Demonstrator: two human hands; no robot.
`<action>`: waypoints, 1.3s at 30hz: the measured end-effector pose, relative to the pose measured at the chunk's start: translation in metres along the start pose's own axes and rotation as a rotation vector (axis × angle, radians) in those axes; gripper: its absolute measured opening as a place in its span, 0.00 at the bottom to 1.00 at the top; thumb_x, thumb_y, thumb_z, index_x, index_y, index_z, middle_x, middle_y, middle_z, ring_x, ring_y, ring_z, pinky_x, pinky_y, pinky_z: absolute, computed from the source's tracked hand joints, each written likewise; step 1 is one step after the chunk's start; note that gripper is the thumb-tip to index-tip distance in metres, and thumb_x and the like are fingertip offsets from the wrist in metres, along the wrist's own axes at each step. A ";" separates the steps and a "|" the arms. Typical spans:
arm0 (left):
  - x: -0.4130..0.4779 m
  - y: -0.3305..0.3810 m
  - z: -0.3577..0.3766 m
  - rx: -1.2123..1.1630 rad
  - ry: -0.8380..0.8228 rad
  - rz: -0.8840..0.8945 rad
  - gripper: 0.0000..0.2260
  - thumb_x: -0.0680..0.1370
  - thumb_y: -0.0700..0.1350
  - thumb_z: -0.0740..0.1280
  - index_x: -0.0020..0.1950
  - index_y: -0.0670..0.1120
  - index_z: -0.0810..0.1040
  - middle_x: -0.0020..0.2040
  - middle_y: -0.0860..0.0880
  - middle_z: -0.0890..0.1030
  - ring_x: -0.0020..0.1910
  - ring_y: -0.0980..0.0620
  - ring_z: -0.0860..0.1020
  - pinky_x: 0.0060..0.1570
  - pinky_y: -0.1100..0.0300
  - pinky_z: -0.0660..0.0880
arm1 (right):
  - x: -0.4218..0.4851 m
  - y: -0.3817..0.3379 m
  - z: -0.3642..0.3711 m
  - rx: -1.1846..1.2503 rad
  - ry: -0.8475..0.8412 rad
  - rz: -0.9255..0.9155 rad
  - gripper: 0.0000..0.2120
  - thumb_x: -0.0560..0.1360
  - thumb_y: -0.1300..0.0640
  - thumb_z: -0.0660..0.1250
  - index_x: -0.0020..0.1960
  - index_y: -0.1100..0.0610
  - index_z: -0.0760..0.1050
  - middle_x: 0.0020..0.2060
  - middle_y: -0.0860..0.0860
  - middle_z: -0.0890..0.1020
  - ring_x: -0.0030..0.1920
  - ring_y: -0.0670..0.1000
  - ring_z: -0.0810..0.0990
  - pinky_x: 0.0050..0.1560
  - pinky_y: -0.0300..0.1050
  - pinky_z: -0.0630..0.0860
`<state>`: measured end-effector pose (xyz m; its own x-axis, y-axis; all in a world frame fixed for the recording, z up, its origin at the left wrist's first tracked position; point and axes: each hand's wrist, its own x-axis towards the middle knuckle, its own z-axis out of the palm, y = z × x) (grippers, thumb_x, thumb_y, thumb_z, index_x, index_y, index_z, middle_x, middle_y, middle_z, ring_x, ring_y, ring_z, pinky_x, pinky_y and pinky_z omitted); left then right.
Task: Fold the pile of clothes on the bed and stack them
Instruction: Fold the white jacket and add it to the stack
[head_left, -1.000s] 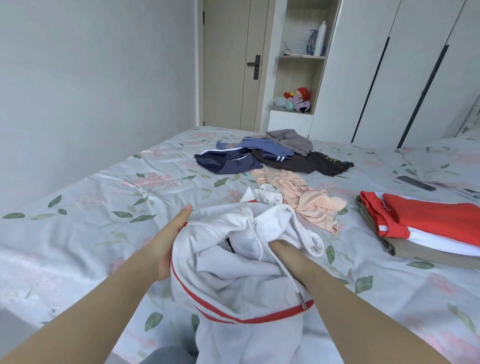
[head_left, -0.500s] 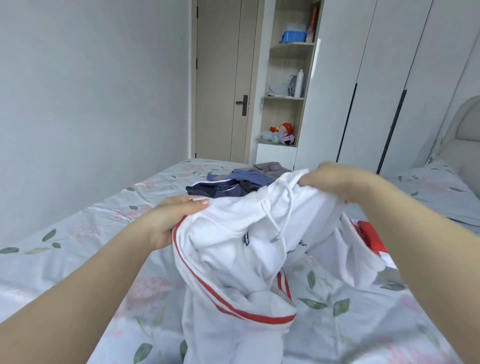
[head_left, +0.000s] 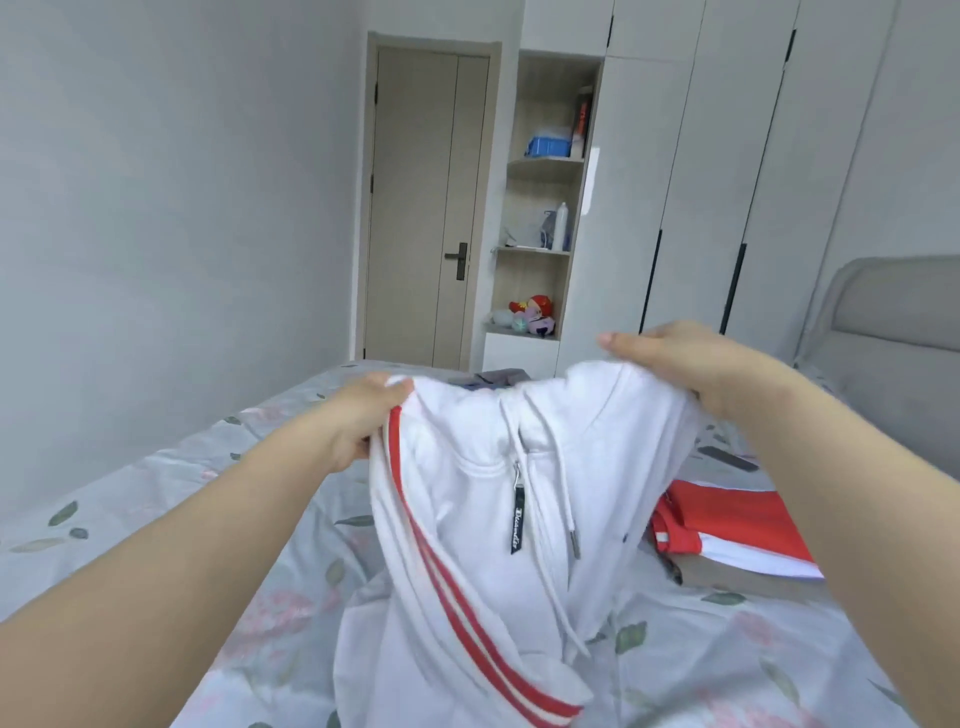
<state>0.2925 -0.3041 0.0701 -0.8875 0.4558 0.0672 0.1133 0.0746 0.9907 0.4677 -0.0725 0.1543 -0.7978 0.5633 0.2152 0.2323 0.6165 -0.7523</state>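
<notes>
The lower part of the white hoodie (head_left: 519, 519) rests crumpled on the floral sheet of the bed (head_left: 156, 519), at the middle of its near edge. The upper part is raised above the bed. Two red stripes run down the hoodie's left side. A black zip tag and two white drawstrings hang down its front.

The left hand (head_left: 363, 421) grips the striped upper edge, with the fingers curled into the fabric. The right hand (head_left: 691, 364) holds the opposite upper edge from above; its fingers are closed over the cloth and its thumb points toward the left hand.

Toward the right edge of the bed lies the folded stack (head_left: 737, 525), red and white garments on top of a grey-brown one. A dark flat object (head_left: 727, 460) lies on the sheet just beyond the stack.

Toward the far edge, a small part of the unfolded pile (head_left: 498, 376) shows between the hands, grey and blue. Behind the bed stand a door (head_left: 421, 208), an open shelf unit (head_left: 545, 208) and a white wardrobe (head_left: 727, 156).
</notes>
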 end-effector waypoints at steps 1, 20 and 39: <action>0.001 0.005 -0.002 -0.057 0.044 0.036 0.07 0.82 0.48 0.58 0.49 0.48 0.73 0.44 0.49 0.79 0.39 0.53 0.77 0.34 0.61 0.71 | -0.003 0.002 0.000 0.077 -0.067 -0.009 0.30 0.62 0.38 0.74 0.50 0.62 0.80 0.45 0.54 0.85 0.45 0.54 0.83 0.49 0.48 0.78; -0.028 0.148 -0.028 0.675 0.236 0.693 0.08 0.70 0.44 0.75 0.45 0.47 0.78 0.40 0.51 0.78 0.42 0.51 0.75 0.40 0.61 0.71 | -0.027 -0.038 -0.048 0.288 0.556 -0.383 0.18 0.77 0.55 0.64 0.33 0.53 0.60 0.31 0.47 0.65 0.31 0.46 0.62 0.30 0.40 0.58; -0.085 0.218 -0.046 0.139 0.348 0.892 0.02 0.77 0.44 0.67 0.44 0.49 0.78 0.41 0.51 0.79 0.42 0.53 0.76 0.48 0.58 0.74 | -0.080 -0.112 -0.094 0.209 0.841 -0.652 0.09 0.76 0.54 0.63 0.43 0.59 0.69 0.33 0.47 0.70 0.34 0.45 0.66 0.29 0.30 0.63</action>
<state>0.3719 -0.3670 0.2863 -0.5299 0.1088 0.8411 0.8413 -0.0572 0.5375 0.5583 -0.1350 0.2803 -0.0773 0.4067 0.9103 -0.2612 0.8728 -0.4122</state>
